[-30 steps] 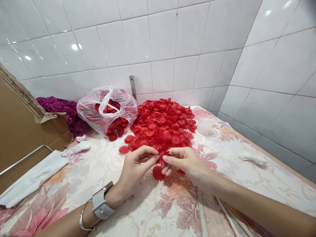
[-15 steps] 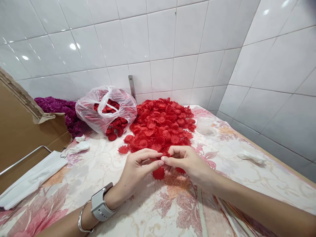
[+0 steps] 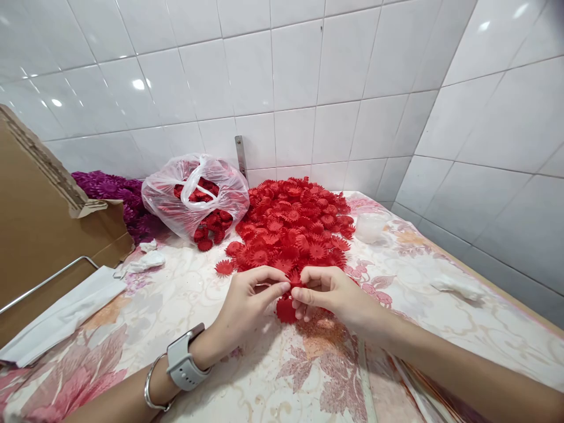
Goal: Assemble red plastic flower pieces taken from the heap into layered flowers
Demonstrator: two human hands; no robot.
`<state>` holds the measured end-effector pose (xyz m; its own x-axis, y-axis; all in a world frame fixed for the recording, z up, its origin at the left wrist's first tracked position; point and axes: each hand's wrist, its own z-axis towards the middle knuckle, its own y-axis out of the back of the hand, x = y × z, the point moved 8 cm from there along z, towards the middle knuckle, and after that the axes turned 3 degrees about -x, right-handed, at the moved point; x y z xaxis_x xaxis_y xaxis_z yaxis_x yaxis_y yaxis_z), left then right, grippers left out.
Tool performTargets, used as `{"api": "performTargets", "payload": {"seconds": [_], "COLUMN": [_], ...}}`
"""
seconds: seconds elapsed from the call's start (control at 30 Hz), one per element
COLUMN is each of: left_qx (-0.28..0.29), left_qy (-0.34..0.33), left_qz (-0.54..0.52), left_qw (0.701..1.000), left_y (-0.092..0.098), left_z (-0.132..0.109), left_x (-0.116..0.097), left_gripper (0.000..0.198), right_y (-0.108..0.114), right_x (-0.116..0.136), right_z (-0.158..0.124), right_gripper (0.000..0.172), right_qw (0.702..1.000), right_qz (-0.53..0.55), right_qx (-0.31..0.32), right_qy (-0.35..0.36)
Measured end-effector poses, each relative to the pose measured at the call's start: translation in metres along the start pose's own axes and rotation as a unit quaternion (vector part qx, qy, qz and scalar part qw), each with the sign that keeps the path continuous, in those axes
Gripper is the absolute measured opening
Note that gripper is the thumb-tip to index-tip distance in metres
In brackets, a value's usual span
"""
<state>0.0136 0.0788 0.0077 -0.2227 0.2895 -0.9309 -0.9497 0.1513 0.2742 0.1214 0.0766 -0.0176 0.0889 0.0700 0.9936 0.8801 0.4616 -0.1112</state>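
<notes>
In front of the pile of red artificial flowers (image 3: 295,220), my two hands meet with their fingertips close together. My left hand (image 3: 251,296), with a grey-banded watch and silver bangle on the wrist, pinches the left side of a small red artificial flower (image 3: 294,278). On its other side my right hand (image 3: 328,291) pinches it too, fingers curled. Most of that flower is hidden by the fingers. Just below the fingertips a flat red flower piece (image 3: 286,310) with a jagged edge is seen, partly covered by my right hand.
A tied clear plastic bag (image 3: 167,205) of red flowers stands left of the pile, beside purple flowers (image 3: 106,188). A cardboard box (image 3: 48,235) is at the left. The floral tablecloth (image 3: 211,376) bears a translucent cup (image 3: 371,228) and crumpled white scrap (image 3: 458,286). Tiled walls (image 3: 295,64) close the back and right.
The view has shifted slightly, so everything sits a little further right. My fingertips have moved slightly apart, and more red flower shows between them.
</notes>
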Motion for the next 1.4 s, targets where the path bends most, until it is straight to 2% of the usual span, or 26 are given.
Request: {"api": "performTargets", "payload": {"seconds": [0.13, 0.27, 0.4, 0.47, 0.57, 0.63, 0.77, 0.83, 0.9, 0.93, 1.0, 1.07, 1.23, 1.4], "left_qx": [0.004, 0.02, -0.04, -0.106, -0.229, -0.24, -0.193, -0.203, -0.182, -0.145, -0.037, 0.021, -0.017, -0.02], "left_qy": [0.042, 0.077, 0.093, 0.049, -0.054, -0.091, -0.111, -0.136, -0.153, -0.147, -0.093, -0.053, -0.026, -0.003], "left_qz": [-0.042, -0.145, -0.217, -0.175, -0.02, 0.088, 0.205, 0.206, 0.178, 0.154, 0.101, 0.07, 0.057, -0.014], "left_qw": [0.998, 0.986, 0.971, 0.978, 0.972, 0.963, 0.953, 0.948, 0.955, 0.966, 0.99, 0.996, 0.998, 1.0], "left_y": [-0.003, -0.007, 0.009, 0.031, 0.07, 0.08, 0.074, 0.069, 0.055, 0.045, 0.019, 0.001, 0.001, 0.002], "left_z": [0.001, 0.001, 0.006, 0.012, 0.017, 0.023, 0.03, 0.024, 0.017, 0.014, 0.009, 0.003, -0.002, -0.002], "left_x": [0.008, 0.017, 0.023, 0.017, 0.002, -0.003, 0.0, -0.006, -0.012, -0.013, -0.008, -0.004, 0.002, 0.004], "left_gripper": [0.011, 0.017, 0.024, 0.022, 0.017, 0.018, 0.021, 0.02, 0.017, 0.016, 0.015, 0.014, 0.011, 0.01], "right_y": [0.0, -0.001, 0.006, 0.011, 0.016, 0.016, 0.017, 0.016, 0.015, 0.013, 0.009, 0.004, 0.001, 0.001], "right_x": [0.0, 0.003, 0.003, 0.0, -0.005, -0.007, -0.008, -0.007, -0.007, -0.007, -0.006, -0.005, 0.0, 0.001], "right_z": [0.0, 0.001, 0.002, 0.003, 0.004, 0.004, 0.003, 0.003, 0.003, 0.003, 0.001, -0.001, -0.004, -0.003], "right_gripper": [0.028, 0.031, 0.027, 0.023, 0.017, 0.014, 0.012, 0.011, 0.008, 0.007, 0.007, 0.007, 0.015, 0.021], "right_qw": [1.0, 0.999, 0.999, 0.999, 0.998, 0.996, 0.993, 0.992, 0.992, 0.993, 0.995, 0.997, 0.998, 0.999], "right_qz": [-0.002, 0.029, 0.037, 0.039, 0.046, 0.057, 0.078, 0.082, 0.083, 0.081, 0.068, 0.043, -0.011, -0.008], "right_qx": [-0.018, -0.013, -0.017, -0.026, -0.046, -0.059, -0.086, -0.09, -0.086, -0.08, -0.067, -0.051, -0.054, -0.05], "right_qy": [-0.011, -0.002, 0.015, 0.007, -0.008, -0.019, -0.035, -0.032, -0.032, -0.034, -0.035, -0.034, -0.024, -0.013]}}
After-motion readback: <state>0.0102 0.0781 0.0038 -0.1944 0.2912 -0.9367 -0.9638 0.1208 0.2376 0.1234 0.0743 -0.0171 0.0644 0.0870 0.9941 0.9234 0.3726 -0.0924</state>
